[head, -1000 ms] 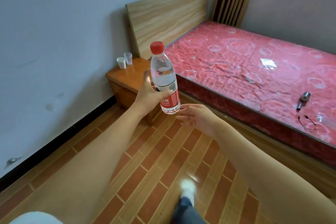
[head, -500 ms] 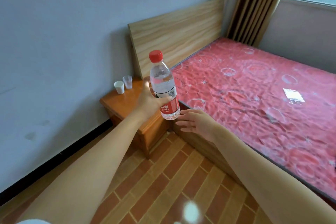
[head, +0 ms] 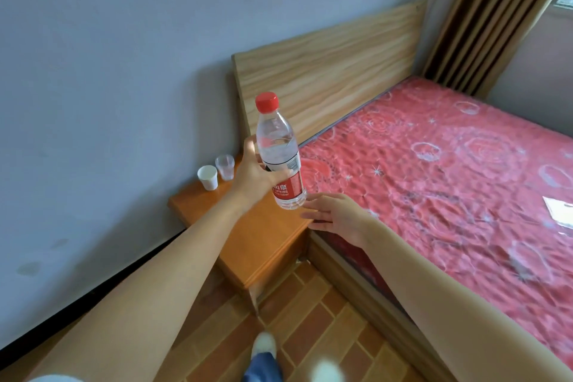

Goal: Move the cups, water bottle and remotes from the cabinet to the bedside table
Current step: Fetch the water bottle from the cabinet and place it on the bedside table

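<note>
While the left hand [head: 254, 178] grips the water bottle [head: 280, 153] around its labelled middle, thumb on the near side and fingers wrapped behind, the bottle stands nearly upright in the air, red cap at 12 o'clock, base above the bedside table [head: 263, 239] and clear of its top. The right hand [head: 336, 215] is flat and relaxed, fingers straight, holding nothing, at 4 o'clock from the bottle base, just beside it, over the table's edge nearest the bed [head: 449, 170]. Two cups stand on the table's far corner by the wall: a white paper cup [head: 208, 177] and, at 2 o'clock from it and just beside it, a clear plastic cup [head: 225, 167]. A wooden headboard [head: 335, 68] rises at 1 o'clock from the bottle. A white shoe [head: 263, 346] shows on the tiled floor at 6 o'clock.
</note>
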Demonstrator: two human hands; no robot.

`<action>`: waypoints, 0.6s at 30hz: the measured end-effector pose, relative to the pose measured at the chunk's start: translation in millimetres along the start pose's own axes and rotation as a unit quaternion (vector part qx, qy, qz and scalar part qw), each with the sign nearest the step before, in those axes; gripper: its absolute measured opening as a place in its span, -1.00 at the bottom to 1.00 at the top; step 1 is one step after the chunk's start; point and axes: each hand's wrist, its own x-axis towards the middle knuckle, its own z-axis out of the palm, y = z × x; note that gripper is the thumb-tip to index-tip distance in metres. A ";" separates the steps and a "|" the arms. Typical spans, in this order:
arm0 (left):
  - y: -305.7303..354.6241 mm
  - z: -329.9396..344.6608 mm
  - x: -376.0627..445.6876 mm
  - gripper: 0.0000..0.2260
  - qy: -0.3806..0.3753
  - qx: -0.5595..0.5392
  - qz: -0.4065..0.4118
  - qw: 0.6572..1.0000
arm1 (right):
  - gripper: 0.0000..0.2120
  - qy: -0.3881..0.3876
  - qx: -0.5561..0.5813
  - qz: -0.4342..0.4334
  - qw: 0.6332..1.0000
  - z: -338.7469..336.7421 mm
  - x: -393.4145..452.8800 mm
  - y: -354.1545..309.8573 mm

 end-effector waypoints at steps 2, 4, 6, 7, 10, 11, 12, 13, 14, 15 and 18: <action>-7.0 -5.5 37.9 -0.34 -0.003 -0.008 -0.006 1.000 | -0.67 0.003 0.006 0.004 1.000 2.1 34.4 -16.6; -13.1 -10.3 71.8 -0.39 -0.002 -0.007 -0.009 1.000 | -0.72 0.002 0.016 0.009 1.000 4.4 64.3 -32.2; -17.3 -14.5 101.6 -0.43 -0.004 -0.002 -0.010 1.000 | -0.78 0.004 0.022 0.010 1.000 5.1 92.8 -45.8; -20.5 -16.1 115.1 -0.44 -0.004 -0.004 -0.014 1.000 | -0.79 0.004 0.024 0.012 1.000 5.0 105.4 -51.2; -29.8 -19.3 145.9 -0.42 -0.002 0.002 -0.026 1.000 | -0.84 -0.002 0.036 0.024 0.999 4.6 137.4 -61.7; -32.3 -20.6 154.2 -0.41 0.001 0.006 -0.030 1.000 | -0.85 -0.007 0.039 0.030 0.999 4.8 148.4 -64.6; -34.1 -22.1 162.0 -0.39 0.004 0.010 -0.035 0.999 | -0.85 -0.013 0.038 0.035 0.999 5.0 159.7 -67.5; -35.7 -23.4 168.9 -0.38 0.008 0.016 -0.041 0.999 | -0.84 -0.020 0.032 0.038 0.999 5.3 170.4 -70.5; -38.2 -24.2 175.7 -0.37 0.014 0.022 -0.048 0.999 | -0.81 -0.027 0.027 0.041 0.998 5.4 180.5 -73.6; -41.3 -25.1 182.5 -0.36 0.022 0.025 -0.057 0.998 | -0.76 -0.032 0.022 0.047 0.998 5.3 190.9 -76.4; -49.3 -27.3 198.8 -0.35 0.065 0.026 -0.077 0.995 | -0.77 -0.058 0.002 0.062 0.996 4.8 218.8 -87.6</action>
